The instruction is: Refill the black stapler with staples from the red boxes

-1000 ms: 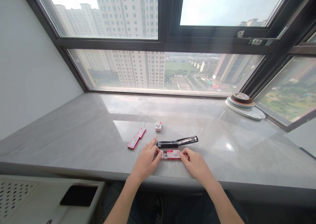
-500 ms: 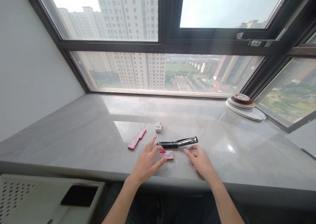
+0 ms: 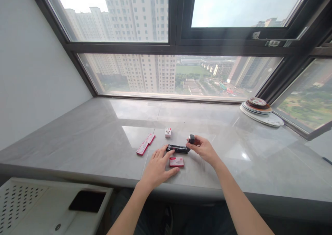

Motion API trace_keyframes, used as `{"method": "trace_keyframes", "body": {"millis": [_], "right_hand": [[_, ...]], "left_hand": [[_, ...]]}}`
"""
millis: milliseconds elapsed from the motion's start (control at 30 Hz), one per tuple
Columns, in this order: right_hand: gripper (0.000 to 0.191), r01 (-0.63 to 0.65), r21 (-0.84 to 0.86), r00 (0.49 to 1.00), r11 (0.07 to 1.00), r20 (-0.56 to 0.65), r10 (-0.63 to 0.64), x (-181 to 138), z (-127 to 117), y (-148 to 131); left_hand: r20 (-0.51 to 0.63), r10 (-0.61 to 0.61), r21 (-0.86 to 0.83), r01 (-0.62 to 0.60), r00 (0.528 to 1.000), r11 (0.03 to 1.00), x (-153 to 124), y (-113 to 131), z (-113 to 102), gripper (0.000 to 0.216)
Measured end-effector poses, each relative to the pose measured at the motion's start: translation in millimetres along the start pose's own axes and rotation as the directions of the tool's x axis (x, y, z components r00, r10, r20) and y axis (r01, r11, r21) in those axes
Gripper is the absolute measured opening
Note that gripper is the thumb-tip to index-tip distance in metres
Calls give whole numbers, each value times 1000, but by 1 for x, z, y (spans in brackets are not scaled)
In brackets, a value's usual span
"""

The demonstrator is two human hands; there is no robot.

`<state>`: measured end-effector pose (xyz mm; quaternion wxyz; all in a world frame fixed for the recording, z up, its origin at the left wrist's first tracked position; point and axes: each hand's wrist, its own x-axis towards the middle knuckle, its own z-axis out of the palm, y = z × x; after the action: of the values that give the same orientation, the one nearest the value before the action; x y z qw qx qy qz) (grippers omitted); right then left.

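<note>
Stapler [image 3: 177,148] sits near the surface's [image 3: 77,148] front edge. Your open left hand [image 3: 157,166] rests flat against its end so it cannot slide; your right hand [image 3: 204,148] pinches its raised top [image 3: 191,138].

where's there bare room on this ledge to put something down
The ledge is bare from the wall to the two flat red boxes, and between the right hand and the stack of plates. The strip under the window is free too. Crowded: the middle, where the left hand, red box, stapler and small white box sit close.
</note>
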<state>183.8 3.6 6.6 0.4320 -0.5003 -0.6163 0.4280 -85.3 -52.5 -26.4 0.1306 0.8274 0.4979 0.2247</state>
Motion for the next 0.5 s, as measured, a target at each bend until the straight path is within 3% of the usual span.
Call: {"method": "trace_keyframes", "body": {"millis": [167, 300, 400, 500], "right_hand": [[43, 69, -301, 996, 951, 72, -50, 14, 28, -15], [32, 111, -517, 993, 849, 100, -69, 20, 48, -21], [28, 164, -551, 985, 818, 135, -106, 19, 51, -21], [29, 148, -518, 984, 842, 161, -74, 11, 43, -18]], "left_hand": [[-33, 11, -27, -12, 999, 1000, 0, -2, 1, 77], [-36, 2, -19, -2, 999, 1000, 1, -3, 2, 77], [-32, 4, -16, -4, 999, 1000, 1, -4, 1, 75], [-15, 63, -8, -63, 998, 998, 0, -3, 1, 58]]}}
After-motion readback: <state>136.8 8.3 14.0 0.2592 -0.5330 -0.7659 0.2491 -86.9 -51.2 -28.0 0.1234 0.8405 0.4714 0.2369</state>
